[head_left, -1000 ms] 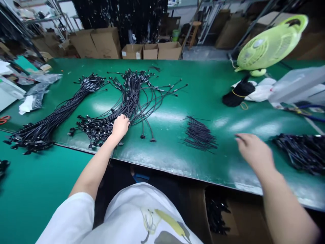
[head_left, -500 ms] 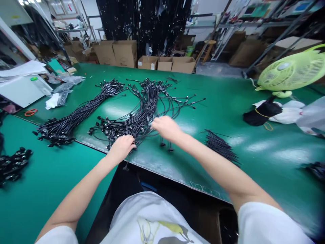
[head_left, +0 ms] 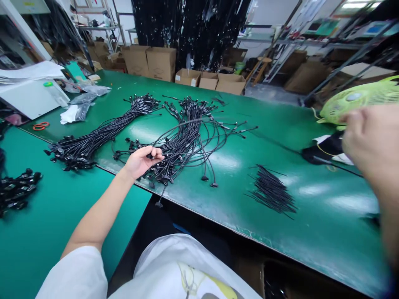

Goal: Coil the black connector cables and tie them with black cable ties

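A green mat-topped counter runs from 9 o'clock to 3 o'clock, with a lower teal counter at 8 o'clock carrying a heap of black connectors. Beyond the far edge, cardboard boxes stand at 12 o'clock below a black hanging sheet flecked with white. Metal shelving rises at 11 o'clock and a wooden stool stands at 1 o'clock. A lime-green fan sits at 2 o'clock, partly hidden by the right hand. Red-handled scissors lie at 10 o'clock near crumpled plastic bags.

The left hand lies at the near edge of a tangled bundle of black cables at 12 o'clock, its fingers curled around a small black connector. A tighter cable bundle lies just to its left, and a pile of short black cables lies at 1 o'clock. The right hand is raised close to the camera at 3 o'clock, blurred and cut off by the frame; its fingers are partly curled, and whether it holds a thin cable cannot be made out.
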`<state>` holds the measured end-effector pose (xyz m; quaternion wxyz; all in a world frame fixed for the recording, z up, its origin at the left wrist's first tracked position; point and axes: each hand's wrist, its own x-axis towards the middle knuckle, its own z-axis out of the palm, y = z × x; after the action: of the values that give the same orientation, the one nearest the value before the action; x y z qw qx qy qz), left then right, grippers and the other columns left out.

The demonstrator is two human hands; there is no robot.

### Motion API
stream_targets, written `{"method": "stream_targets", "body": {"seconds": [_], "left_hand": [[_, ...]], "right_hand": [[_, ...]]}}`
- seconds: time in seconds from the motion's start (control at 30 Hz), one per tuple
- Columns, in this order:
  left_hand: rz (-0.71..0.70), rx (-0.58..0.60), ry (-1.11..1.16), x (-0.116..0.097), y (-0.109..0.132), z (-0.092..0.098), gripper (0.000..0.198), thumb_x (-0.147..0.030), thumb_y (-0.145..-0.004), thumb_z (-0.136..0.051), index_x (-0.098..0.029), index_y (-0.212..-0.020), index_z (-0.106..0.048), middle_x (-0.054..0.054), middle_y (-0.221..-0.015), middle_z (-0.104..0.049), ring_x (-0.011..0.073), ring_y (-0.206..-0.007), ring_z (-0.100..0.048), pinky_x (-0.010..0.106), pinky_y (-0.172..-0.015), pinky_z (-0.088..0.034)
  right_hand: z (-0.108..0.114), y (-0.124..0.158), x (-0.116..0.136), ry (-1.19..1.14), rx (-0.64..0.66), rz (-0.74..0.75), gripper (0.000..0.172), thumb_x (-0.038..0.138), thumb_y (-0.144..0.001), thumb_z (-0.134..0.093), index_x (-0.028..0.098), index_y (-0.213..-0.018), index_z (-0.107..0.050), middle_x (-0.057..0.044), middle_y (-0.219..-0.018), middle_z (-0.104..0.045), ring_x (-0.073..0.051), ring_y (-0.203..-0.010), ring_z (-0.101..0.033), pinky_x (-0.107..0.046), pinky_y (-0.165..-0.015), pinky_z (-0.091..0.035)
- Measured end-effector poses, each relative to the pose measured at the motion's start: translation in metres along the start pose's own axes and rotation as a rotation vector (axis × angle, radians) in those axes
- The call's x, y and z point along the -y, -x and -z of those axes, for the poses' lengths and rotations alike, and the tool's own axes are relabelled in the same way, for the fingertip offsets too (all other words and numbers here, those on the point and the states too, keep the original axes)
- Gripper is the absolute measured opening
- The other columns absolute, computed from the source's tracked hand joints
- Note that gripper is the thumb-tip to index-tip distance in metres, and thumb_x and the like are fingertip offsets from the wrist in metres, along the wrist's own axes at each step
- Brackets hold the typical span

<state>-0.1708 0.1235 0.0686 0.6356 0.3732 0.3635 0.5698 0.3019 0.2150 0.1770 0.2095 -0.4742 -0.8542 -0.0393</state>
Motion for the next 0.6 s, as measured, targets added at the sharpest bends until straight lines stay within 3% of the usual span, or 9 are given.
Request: {"method": "stream_targets", "body": {"seconds": [0.07,0.1,0.13,0.23,0.33,0.4,0.5,0.6], "left_hand": [[0.043,-0.018,0.117,0.003,0.004,-0.01,0.019,-0.024,-0.078,-0.068,-0.01,-0.065,-0.065,0.008,-0.091,-0.067,0.0155,-0.082,-0.066,0.034,-0.091,-0.053],[0.062,-0.016,0.136,0.005,0.005,-0.016,0.016,-0.022,-0.078,-0.068,-0.009,-0.068,-0.067,0.009,-0.094,-0.068,0.0156,-0.083,-0.066,0.034,-0.091,-0.054],[0.08,-0.005,0.138,0.007,0.005,-0.023,0.014,-0.02,-0.077,-0.068,-0.008,-0.07,-0.068,0.01,-0.096,-0.068,0.0154,-0.083,-0.066,0.033,-0.09,-0.055],[0.113,0.027,0.1,0.006,0.012,-0.044,0.011,-0.018,-0.076,-0.07,-0.008,-0.071,-0.069,0.01,-0.098,-0.069,0.0136,-0.079,-0.066,0.031,-0.085,-0.057],[0.129,0.029,0.003,-0.006,0.025,-0.055,0.011,-0.02,-0.072,-0.074,-0.01,-0.072,-0.069,0.009,-0.099,-0.068,0.0113,-0.073,-0.064,0.027,-0.075,-0.059],[0.138,0.031,-0.088,-0.018,0.035,-0.054,0.015,-0.022,-0.068,-0.077,-0.014,-0.079,-0.071,0.009,-0.099,-0.069,0.0107,-0.066,-0.062,0.026,-0.064,-0.058],[0.149,0.083,-0.232,-0.031,0.047,-0.05,0.021,-0.022,-0.063,-0.081,-0.02,-0.082,-0.071,0.008,-0.093,-0.07,0.0113,-0.059,-0.059,0.028,-0.056,-0.055],[0.153,0.141,-0.343,-0.034,0.054,-0.049,0.017,-0.025,-0.065,-0.08,-0.02,-0.076,-0.069,0.007,-0.085,-0.069,0.0078,-0.048,-0.051,0.027,-0.049,-0.048]], "right_hand": [[-0.021,0.012,-0.006,-0.005,-0.153,-0.278,0.058,0.067,-0.091,-0.015,0.037,-0.117,-0.057,-0.016,-0.098,-0.066,-0.036,-0.096,-0.063,-0.057,-0.075,-0.047],[-0.036,0.017,-0.002,-0.044,-0.164,-0.35,0.055,0.068,-0.09,-0.022,0.036,-0.12,-0.055,-0.015,-0.108,-0.065,-0.036,-0.099,-0.063,-0.059,-0.08,-0.047],[-0.053,0.021,0.005,-0.109,-0.117,-0.354,0.055,0.068,-0.089,-0.028,0.034,-0.126,-0.051,-0.015,-0.119,-0.062,-0.037,-0.105,-0.061,-0.06,-0.088,-0.046],[-0.109,0.028,0.035,-0.302,0.112,-0.183,0.059,0.055,-0.09,-0.042,0.024,-0.14,-0.039,-0.014,-0.14,-0.049,-0.033,-0.123,-0.053,-0.053,-0.105,-0.042],[-0.162,0.029,0.055,-0.341,0.286,-0.088,0.061,0.043,-0.086,-0.057,0.017,-0.139,-0.042,-0.014,-0.144,-0.047,-0.028,-0.13,-0.047,-0.042,-0.11,-0.038],[-0.187,0.031,0.055,-0.35,0.391,-0.059,0.045,0.033,-0.088,-0.057,0.016,-0.129,-0.052,-0.013,-0.133,-0.058,-0.024,-0.121,-0.055,-0.037,-0.104,-0.043],[-0.202,0.041,0.044,-0.337,0.419,-0.118,0.022,0.02,-0.09,-0.049,0.015,-0.108,-0.062,-0.009,-0.102,-0.07,-0.019,-0.091,-0.064,-0.032,-0.086,-0.049],[-0.194,0.059,0.032,-0.319,0.354,-0.184,0.025,0.019,-0.095,-0.038,0.012,-0.104,-0.06,-0.011,-0.101,-0.067,-0.018,-0.09,-0.061,-0.031,-0.083,-0.047]]}}
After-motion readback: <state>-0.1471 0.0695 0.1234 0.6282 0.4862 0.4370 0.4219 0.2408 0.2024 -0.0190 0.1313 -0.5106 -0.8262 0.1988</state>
